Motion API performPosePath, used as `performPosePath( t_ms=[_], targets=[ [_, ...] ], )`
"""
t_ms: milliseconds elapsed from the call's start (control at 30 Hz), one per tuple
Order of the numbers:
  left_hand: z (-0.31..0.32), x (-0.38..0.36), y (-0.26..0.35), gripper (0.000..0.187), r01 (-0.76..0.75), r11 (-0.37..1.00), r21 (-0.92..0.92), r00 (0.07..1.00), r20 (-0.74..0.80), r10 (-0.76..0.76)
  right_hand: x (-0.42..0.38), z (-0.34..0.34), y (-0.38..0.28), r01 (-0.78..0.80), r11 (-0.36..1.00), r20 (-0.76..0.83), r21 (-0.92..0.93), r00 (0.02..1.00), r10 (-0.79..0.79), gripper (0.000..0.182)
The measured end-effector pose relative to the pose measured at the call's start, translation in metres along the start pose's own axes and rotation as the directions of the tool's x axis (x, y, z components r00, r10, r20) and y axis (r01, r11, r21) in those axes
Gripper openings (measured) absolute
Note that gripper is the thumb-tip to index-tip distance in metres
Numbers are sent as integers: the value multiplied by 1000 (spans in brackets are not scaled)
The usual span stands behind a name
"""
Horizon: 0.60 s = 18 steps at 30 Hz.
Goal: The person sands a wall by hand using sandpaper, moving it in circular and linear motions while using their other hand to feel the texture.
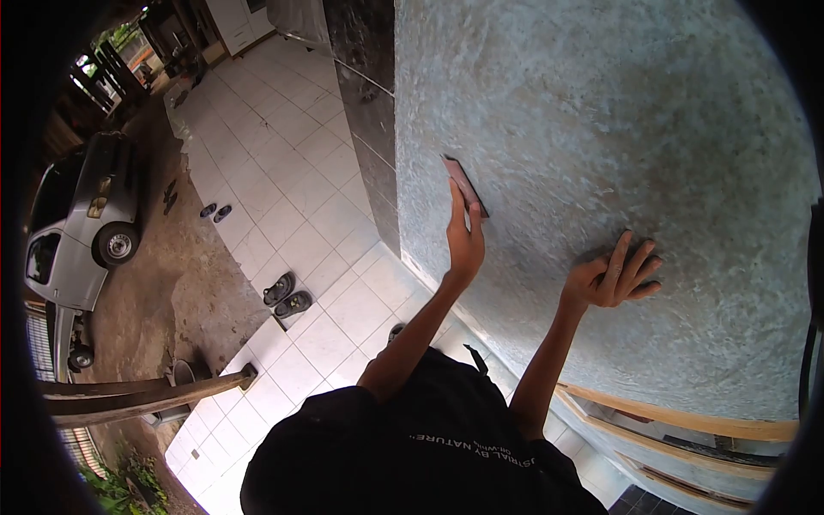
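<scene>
A flat, pinkish-brown piece of sandpaper (pixel 464 183) with a dark edge lies against the rough blue-grey wall (pixel 549 112). The fingers of my left hand (pixel 466 245) press on its lower part, near the wall's left edge. To the right and slightly lower, my right hand (pixel 611 273) rests on the same wall, fingers spread and nothing in it. Both arms reach up from the black shirt (pixel 412 446) at the bottom of the view. The underside of the sandpaper is hidden against the wall.
Dark tiles (pixel 365 112) border the wall on the left. White floor tiles (pixel 292 180) carry black clogs (pixel 287 294) and slippers (pixel 215 211). A silver car (pixel 81 223) stands on bare ground. A wooden post (pixel 154 399) juts in lower left; a wooden frame (pixel 678 412) lies lower right.
</scene>
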<state>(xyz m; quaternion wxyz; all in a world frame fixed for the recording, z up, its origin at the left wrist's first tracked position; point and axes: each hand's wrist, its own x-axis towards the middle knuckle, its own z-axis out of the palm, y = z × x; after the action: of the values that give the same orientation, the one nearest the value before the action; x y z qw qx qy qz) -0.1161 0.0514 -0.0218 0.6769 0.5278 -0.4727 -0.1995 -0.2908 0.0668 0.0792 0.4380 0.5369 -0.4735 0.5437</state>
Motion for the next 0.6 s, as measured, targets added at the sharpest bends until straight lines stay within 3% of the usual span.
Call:
performPosePath(
  t_ms=[200,267,333,400,467,600],
  targets=[
    [-12,49,12,58,-2,1000,-20,996,-84,1,-2,-1,2,-4,1000,7,-10,1000,4,44],
    [-8,32,23,57,53,991,-127,997,-46,-59,-2,0,2,-4,1000,-4,-7,1000,4,45],
    [1,7,15,60,-118,993,12,993,0,118,-2,1,2,22,1000,-17,2,1000,-22,45],
    [6,1,18,60,-76,997,17,996,52,75,-2,1,2,19,1000,-17,2,1000,-19,44],
    [5,17,20,60,-185,983,-10,983,-10,185,-3,0,3,19,1000,-11,2,1000,-19,44],
    [-6,66,58,59,-198,980,-16,979,-58,197,-4,-1,2,1,1000,4,-10,1000,-1,43]
  ],
)
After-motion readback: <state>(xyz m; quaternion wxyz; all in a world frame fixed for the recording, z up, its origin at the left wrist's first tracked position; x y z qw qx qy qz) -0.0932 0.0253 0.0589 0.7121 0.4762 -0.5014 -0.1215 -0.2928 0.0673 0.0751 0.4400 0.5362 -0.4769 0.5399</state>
